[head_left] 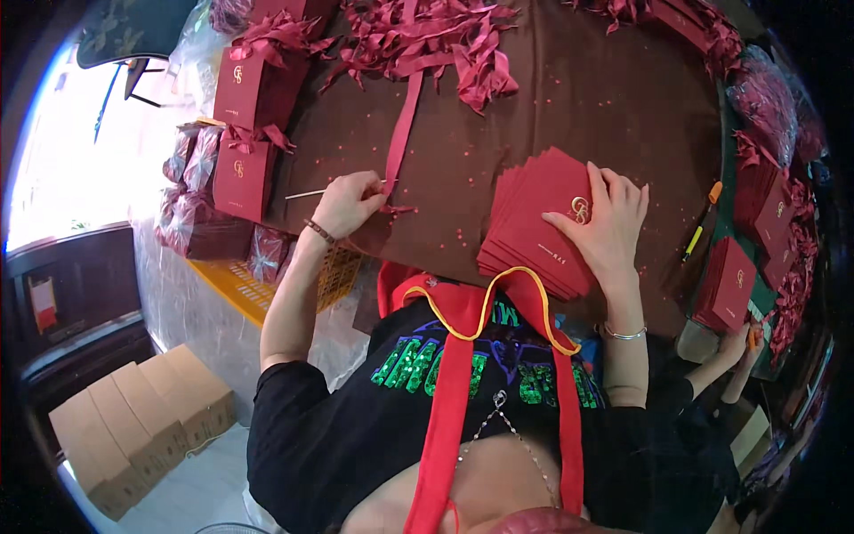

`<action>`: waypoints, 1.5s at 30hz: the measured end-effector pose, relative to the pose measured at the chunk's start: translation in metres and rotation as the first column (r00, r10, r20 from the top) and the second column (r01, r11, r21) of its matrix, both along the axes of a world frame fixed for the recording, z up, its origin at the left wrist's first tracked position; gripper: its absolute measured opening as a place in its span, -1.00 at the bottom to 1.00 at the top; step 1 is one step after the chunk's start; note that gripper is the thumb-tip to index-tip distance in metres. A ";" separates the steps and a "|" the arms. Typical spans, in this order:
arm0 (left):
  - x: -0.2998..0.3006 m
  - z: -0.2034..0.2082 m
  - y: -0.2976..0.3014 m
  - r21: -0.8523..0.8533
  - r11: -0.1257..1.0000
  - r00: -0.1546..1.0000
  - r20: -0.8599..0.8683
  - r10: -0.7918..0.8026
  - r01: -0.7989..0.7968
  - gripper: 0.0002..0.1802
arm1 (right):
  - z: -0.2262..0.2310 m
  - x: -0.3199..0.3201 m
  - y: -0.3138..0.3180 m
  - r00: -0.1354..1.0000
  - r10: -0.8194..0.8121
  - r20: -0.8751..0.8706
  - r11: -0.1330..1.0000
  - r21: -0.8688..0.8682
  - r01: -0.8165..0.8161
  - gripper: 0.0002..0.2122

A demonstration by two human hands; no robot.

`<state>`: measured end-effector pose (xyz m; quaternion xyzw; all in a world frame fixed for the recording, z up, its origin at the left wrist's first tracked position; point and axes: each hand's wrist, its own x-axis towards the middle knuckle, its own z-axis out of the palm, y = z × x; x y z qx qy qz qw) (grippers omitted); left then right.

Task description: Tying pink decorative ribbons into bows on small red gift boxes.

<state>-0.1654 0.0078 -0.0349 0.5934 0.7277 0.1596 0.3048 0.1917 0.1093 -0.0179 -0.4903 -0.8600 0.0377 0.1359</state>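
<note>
My left hand [351, 203] is closed in a pinch on a thin pale stick [305, 194], which sticks out to its left. By those fingertips lies the lower end of a long dark-red ribbon [406, 125], running down from a pile above; whether the fingers also hold it I cannot tell. A fanned stack of flat dark-red cards [525, 214], or folded paper bags, with gold print lies in front of me. My right hand [612, 227] grips its right side, thumb on the top face and fingers over the right edge.
Loose ribbons [427, 44] are heaped at the far side of the brown-covered table [480, 125]. Ribboned red stacks [242, 178] stand at the left, above a yellow crate [233, 289]. An orange-and-yellow pen-like tool [703, 222] lies right. Another person's hands [743, 347] work there. Cardboard boxes [142, 418] sit on the floor.
</note>
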 end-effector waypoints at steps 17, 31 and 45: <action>0.001 -0.047 0.153 0.385 0.921 0.917 -0.340 0.207 -0.065 -0.66 | 0.030 -0.008 -0.005 0.999 -0.002 -0.045 1.000 0.008 0.003 -0.52; 0.020 -0.010 0.105 0.638 0.769 0.996 0.084 -0.013 -0.044 -0.85 | 0.044 -0.012 0.006 0.922 -0.215 -0.324 0.787 -0.616 -0.033 -0.65; 0.071 -0.002 0.103 0.140 0.990 0.624 0.774 -0.108 -0.002 -0.87 | 0.033 -0.020 -0.016 0.978 -0.087 -0.188 0.828 -0.560 -0.034 -0.63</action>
